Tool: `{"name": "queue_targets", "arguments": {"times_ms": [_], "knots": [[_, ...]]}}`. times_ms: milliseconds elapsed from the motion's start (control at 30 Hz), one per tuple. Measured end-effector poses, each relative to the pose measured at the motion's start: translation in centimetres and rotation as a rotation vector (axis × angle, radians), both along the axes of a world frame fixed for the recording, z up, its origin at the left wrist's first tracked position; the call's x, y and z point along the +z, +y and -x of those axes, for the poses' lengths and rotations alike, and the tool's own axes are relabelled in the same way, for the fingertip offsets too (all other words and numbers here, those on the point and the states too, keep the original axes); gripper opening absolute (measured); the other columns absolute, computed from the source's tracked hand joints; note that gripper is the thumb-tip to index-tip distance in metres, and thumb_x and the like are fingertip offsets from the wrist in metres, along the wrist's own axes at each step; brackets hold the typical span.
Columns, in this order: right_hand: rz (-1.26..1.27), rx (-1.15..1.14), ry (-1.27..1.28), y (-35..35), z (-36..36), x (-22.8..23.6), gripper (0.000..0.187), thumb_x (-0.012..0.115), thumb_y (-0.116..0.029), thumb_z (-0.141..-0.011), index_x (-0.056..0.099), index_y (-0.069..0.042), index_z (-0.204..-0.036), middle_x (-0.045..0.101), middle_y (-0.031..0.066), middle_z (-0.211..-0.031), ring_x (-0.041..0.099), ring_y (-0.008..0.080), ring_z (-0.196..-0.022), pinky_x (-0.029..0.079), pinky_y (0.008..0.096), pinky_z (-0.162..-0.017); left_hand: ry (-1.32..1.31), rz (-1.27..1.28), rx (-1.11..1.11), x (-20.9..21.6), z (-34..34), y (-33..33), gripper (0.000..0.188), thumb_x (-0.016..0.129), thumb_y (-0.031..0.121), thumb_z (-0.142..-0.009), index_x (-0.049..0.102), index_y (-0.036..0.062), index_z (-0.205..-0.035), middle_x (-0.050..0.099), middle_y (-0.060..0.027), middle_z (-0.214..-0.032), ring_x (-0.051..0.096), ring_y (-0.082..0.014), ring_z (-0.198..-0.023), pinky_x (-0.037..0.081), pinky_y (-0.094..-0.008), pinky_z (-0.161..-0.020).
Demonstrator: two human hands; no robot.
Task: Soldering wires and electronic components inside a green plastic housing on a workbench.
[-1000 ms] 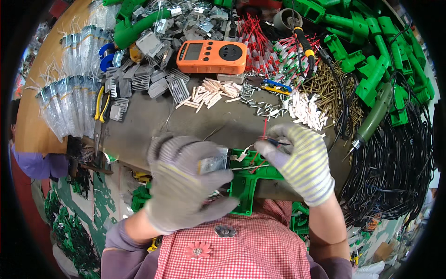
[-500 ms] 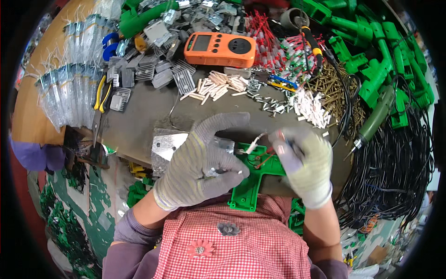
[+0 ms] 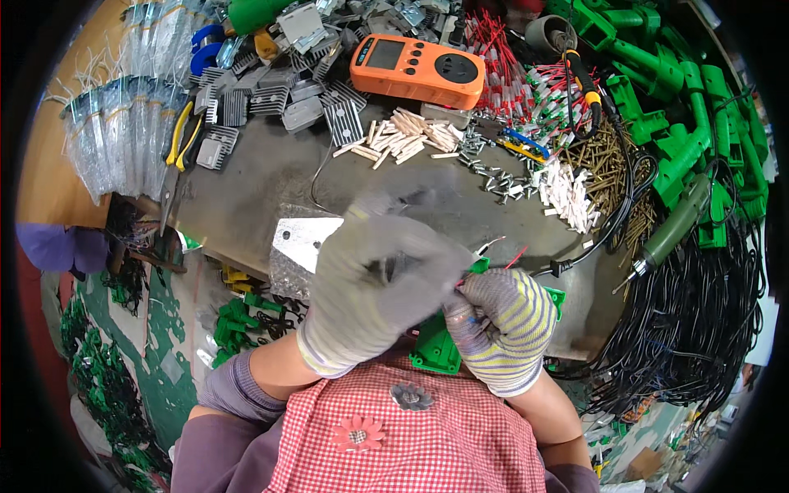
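Both my hands wear striped knit gloves and meet over a green plastic housing (image 3: 436, 349), which they mostly cover. My left hand (image 3: 382, 287) is smeared by motion, so its finger state is unclear; its fingertips reach the thumb side of my right hand. The fingers of my right hand (image 3: 503, 329) are curled and pinched together at the housing, and what they pinch is hidden. Just above them a red wire (image 3: 516, 257) and a whitish wire with a bare end (image 3: 491, 245) stick up. A metal plate (image 3: 297, 242) on bubble wrap lies beside my left hand.
An orange meter (image 3: 417, 70) sits behind white tubes (image 3: 411, 135) and screws (image 3: 501, 181). Grey heat sinks, yellow-handled pliers (image 3: 185, 135) and bagged parts lie left. At right are green housings, a green electric screwdriver (image 3: 678, 218), black cords (image 3: 674, 329) and a black plug (image 3: 559, 268).
My right hand has come down and left onto the housing, and my left hand has moved right to meet it. The housing is now largely covered. The whole view has shifted slightly.
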State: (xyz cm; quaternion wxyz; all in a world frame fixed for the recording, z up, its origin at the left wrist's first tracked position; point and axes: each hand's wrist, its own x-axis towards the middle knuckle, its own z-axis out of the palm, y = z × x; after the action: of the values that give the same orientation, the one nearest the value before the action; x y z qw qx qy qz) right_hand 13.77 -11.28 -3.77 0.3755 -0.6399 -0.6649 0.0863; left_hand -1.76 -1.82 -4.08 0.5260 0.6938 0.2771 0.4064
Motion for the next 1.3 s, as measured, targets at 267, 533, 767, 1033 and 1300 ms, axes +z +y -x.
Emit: {"name": "queue_targets", "arguments": {"times_ms": [267, 533, 767, 1033, 1300], "knots": [[-0.034, -0.022, 0.014, 0.1, -0.1, -0.3, 0.016, 0.078, -0.021, -0.073, 0.069, -0.013, -0.084, 0.061, 0.0046, -0.068, 0.060, 0.0268, -0.063, 0.046, 0.0393, -0.057, 0.194, -0.061, 0.002, 1.7, 1.2, -0.8, 0.019, 0.077, 0.014, -0.079, 0.076, 0.0087, -0.097, 0.053, -0.0163, -0.135, 0.063, -0.0170, -0.102, 0.051, -0.0278, -0.082], [-0.050, 0.013, 0.016, -0.2, -0.6, -0.3, 0.017, 0.077, -0.021, -0.073, 0.066, -0.013, -0.084, 0.060, 0.0053, -0.067, 0.060, 0.0269, -0.062, 0.046, 0.0400, -0.058, 0.229, -0.005, 0.027, 2.2, -0.2, -1.2, 0.014, 0.078, 0.013, -0.074, 0.077, 0.0094, -0.088, 0.055, -0.0151, -0.137, 0.057, -0.0256, -0.121, 0.046, -0.0328, -0.095], [-0.163, 0.038, -0.006, -0.9, -3.3, 2.1, 0.018, 0.079, -0.023, -0.073, 0.069, -0.013, -0.084, 0.046, 0.0026, -0.053, 0.048, 0.0230, -0.046, 0.032, 0.0385, -0.042, 0.354, -0.144, -0.105, 2.3, -0.4, 0.2, 0.012, 0.076, 0.011, -0.069, 0.074, 0.0101, -0.081, 0.058, -0.0147, -0.132, 0.060, -0.0236, -0.111, 0.049, -0.0321, -0.087], [-0.059, 0.192, -0.196, -0.4, -4.1, 2.6, 0.016, 0.076, -0.014, -0.071, 0.068, -0.015, -0.085, 0.054, 0.0022, -0.058, 0.052, 0.0240, -0.046, 0.038, 0.0378, -0.042, 0.386, -0.324, -0.215, 3.2, -1.2, 0.8, 0.014, 0.079, 0.013, -0.063, 0.073, 0.0135, -0.075, 0.058, -0.0154, -0.132, 0.058, -0.0292, -0.115, 0.045, -0.0375, -0.095], [-0.024, 0.165, -0.130, -1.0, -4.2, 1.8, 0.019, 0.079, -0.018, -0.073, 0.066, -0.015, -0.086, 0.058, 0.0036, -0.064, 0.055, 0.0263, -0.052, 0.041, 0.0383, -0.048, 0.214, -0.281, -0.275, 1.8, -1.2, 1.0, 0.018, 0.086, 0.015, -0.062, 0.077, 0.0146, -0.078, 0.051, -0.0159, -0.140, 0.054, -0.0315, -0.121, 0.046, -0.0399, -0.096]]}}
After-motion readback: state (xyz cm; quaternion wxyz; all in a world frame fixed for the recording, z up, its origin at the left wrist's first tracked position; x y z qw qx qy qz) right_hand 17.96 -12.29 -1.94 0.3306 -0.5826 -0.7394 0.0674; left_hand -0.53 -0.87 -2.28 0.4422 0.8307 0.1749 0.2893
